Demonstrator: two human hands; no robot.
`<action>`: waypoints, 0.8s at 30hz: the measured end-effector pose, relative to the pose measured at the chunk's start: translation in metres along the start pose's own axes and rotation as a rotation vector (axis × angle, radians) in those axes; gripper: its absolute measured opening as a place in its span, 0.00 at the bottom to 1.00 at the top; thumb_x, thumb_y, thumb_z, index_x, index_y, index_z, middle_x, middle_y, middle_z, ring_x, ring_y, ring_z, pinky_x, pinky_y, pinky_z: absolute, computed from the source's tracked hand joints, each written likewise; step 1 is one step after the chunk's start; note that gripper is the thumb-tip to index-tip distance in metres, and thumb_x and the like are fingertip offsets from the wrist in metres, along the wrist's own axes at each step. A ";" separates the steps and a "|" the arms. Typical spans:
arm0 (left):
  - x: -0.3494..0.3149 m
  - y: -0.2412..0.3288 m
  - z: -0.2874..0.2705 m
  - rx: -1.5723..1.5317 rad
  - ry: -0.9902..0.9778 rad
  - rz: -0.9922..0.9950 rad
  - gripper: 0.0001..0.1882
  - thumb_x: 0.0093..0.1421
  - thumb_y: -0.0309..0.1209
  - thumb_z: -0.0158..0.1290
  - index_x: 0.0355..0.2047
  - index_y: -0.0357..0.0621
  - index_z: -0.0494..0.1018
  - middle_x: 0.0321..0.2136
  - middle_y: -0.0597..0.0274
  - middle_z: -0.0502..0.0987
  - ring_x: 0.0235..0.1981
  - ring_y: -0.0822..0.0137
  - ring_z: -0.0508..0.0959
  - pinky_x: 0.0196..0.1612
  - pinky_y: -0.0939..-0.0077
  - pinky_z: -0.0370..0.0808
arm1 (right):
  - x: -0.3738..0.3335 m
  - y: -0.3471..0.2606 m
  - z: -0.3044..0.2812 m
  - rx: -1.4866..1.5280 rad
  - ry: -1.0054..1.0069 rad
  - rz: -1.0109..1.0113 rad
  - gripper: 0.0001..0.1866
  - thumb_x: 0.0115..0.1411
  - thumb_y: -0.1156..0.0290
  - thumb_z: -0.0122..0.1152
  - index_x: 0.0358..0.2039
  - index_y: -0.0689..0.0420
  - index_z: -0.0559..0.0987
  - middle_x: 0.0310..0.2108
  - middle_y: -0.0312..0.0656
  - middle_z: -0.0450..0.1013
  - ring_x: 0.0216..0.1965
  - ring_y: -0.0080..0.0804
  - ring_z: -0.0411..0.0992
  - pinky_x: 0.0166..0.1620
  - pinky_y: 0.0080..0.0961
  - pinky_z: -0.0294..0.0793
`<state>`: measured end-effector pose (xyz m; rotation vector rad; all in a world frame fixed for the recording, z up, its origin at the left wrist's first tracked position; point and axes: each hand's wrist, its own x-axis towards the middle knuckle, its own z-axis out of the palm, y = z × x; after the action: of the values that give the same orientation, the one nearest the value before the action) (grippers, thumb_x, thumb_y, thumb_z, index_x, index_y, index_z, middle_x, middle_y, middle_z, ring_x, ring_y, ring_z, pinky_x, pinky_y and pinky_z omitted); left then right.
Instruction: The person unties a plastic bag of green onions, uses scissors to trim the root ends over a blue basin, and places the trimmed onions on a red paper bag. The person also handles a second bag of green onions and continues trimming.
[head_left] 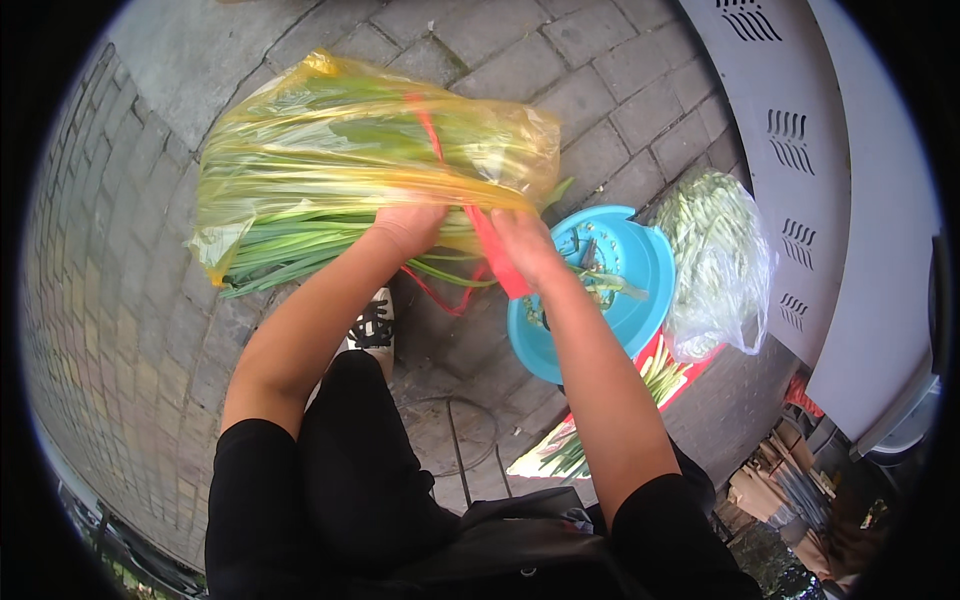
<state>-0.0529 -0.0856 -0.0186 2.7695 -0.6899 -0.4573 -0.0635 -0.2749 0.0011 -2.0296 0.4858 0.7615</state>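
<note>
A large yellow translucent plastic bag point(330, 140) lies on the paving, full of long green leafy stalks that look like scallions or leeks. Some stalks point(300, 238) poke out along its near side. My left hand point(412, 224) is at the bag's near edge, its fingers closed on the plastic and partly hidden by it. To the right, my right hand point(522, 243) grips the same edge, fingers mostly turned away. A red strap point(488, 248) hangs between my hands, and a thin red loop point(440, 300) dangles below.
Right of the bag stands a blue plastic basin point(655, 275) with plant scraps inside. Beside it sits a clear bag of green pods point(712, 260). Cut stalks point(660, 378) lie on a red-edged sheet under my right forearm. A grey vented metal panel point(790, 190) bounds the right side.
</note>
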 end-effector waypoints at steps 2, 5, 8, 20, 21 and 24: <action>-0.008 -0.001 -0.009 -0.044 0.093 0.019 0.18 0.46 0.26 0.51 0.41 0.41 0.70 0.39 0.51 0.74 0.43 0.56 0.74 0.45 0.65 0.69 | 0.004 0.004 -0.003 0.069 0.033 0.002 0.21 0.57 0.58 0.51 0.39 0.66 0.75 0.37 0.56 0.73 0.39 0.47 0.72 0.44 0.35 0.68; -0.022 -0.003 -0.017 -0.060 0.002 0.033 0.20 0.38 0.25 0.54 0.35 0.39 0.68 0.33 0.50 0.73 0.38 0.55 0.75 0.40 0.63 0.71 | 0.013 -0.022 -0.027 -0.035 -0.094 0.151 0.20 0.57 0.60 0.52 0.37 0.66 0.77 0.33 0.42 0.75 0.34 0.28 0.70 0.39 0.26 0.69; -0.030 -0.001 -0.028 -0.002 0.074 0.051 0.11 0.41 0.25 0.51 0.28 0.43 0.67 0.25 0.56 0.72 0.31 0.58 0.74 0.37 0.65 0.69 | 0.024 -0.021 -0.033 -0.089 -0.111 0.093 0.18 0.56 0.61 0.54 0.30 0.66 0.79 0.27 0.41 0.75 0.31 0.27 0.71 0.37 0.25 0.69; -0.057 -0.002 -0.080 -0.073 0.238 0.057 0.11 0.41 0.30 0.55 0.25 0.43 0.67 0.23 0.56 0.70 0.28 0.54 0.72 0.34 0.63 0.67 | -0.025 -0.033 -0.058 0.624 0.001 0.049 0.13 0.62 0.66 0.50 0.39 0.62 0.75 0.33 0.42 0.74 0.31 0.29 0.74 0.30 0.25 0.76; -0.060 0.000 -0.086 -0.084 0.254 0.055 0.11 0.41 0.30 0.56 0.25 0.43 0.67 0.23 0.56 0.70 0.28 0.54 0.72 0.33 0.63 0.67 | -0.040 -0.018 -0.066 0.611 0.055 0.072 0.13 0.61 0.66 0.50 0.38 0.62 0.75 0.33 0.43 0.74 0.31 0.28 0.74 0.29 0.24 0.76; -0.059 0.012 -0.108 -0.091 0.314 0.055 0.11 0.40 0.28 0.56 0.26 0.42 0.67 0.22 0.55 0.71 0.28 0.53 0.72 0.34 0.63 0.68 | -0.074 0.063 -0.085 0.470 0.226 0.197 0.11 0.60 0.68 0.50 0.37 0.63 0.75 0.31 0.45 0.74 0.29 0.30 0.75 0.29 0.26 0.75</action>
<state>-0.0688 -0.0491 0.0981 2.6444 -0.6478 -0.0381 -0.1278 -0.3766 0.0483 -1.6446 0.9142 0.4745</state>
